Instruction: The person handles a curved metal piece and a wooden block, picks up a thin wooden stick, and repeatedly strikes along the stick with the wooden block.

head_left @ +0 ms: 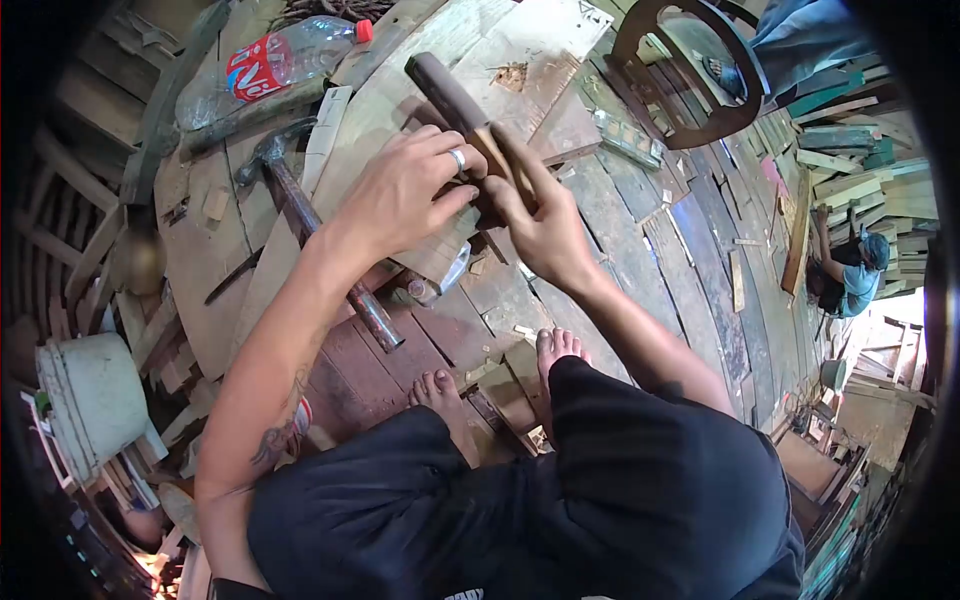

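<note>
My right hand [545, 225] is closed around the lower end of a dark brown wooden piece [448, 92], which slants up to the left with a rounded far end. My left hand [405, 190], a ring on one finger, is curled against the same piece near my right fingers. Its fingertips are partly hidden, so what lies between them is unclear. A hammer [297, 205] with a metal head rests beneath my left forearm. Below my hands, the round end of another object [415, 288] shows beside pale boards.
A plastic bottle [285, 62] with a red label lies at the upper left. A curved wooden frame [622, 60] stands at the upper right. Another person [852, 275] crouches at the far right by stacked wood. A white bucket [95, 400] sits at the left. Wood scraps litter the plank floor [640, 300].
</note>
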`<state>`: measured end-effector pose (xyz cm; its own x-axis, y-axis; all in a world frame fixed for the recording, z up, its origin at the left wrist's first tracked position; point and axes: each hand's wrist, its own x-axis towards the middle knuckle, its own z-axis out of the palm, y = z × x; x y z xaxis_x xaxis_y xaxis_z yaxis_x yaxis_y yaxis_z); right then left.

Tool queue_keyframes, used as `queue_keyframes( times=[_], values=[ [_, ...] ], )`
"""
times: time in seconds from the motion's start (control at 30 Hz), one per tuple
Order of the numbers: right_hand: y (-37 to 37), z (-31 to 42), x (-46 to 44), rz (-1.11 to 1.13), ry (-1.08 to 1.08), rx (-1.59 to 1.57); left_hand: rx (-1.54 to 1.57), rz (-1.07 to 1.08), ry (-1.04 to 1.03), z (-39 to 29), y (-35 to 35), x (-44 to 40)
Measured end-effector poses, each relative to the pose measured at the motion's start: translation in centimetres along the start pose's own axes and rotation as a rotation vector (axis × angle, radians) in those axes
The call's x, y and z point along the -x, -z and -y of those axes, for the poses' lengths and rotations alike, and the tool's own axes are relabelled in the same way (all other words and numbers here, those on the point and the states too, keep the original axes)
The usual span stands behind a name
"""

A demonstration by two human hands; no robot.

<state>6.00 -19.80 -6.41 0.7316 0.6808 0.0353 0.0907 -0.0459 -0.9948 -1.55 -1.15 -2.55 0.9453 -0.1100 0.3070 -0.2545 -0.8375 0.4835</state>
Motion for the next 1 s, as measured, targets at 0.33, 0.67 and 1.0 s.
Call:
queue_keyframes(
  times=[0.33, 0.67, 1.0],
  values=[
    [1.7, -0.2, 1.4, -0.019, -0.169, -0.193, -0.011, 0.087, -0.04, -0.9, -0.1, 0.7],
    [5.2, 3.8, 3.2, -0.138, 0.007, -0.531, 0.242, 0.038, 0.096, -2.6, 0.1, -0.5],
    [5.1, 2.9, 2.8, -0.163, 0.132, -0.507, 0.359, 0.018, 0.188, -1.6, 2.3, -0.8]
  ],
)
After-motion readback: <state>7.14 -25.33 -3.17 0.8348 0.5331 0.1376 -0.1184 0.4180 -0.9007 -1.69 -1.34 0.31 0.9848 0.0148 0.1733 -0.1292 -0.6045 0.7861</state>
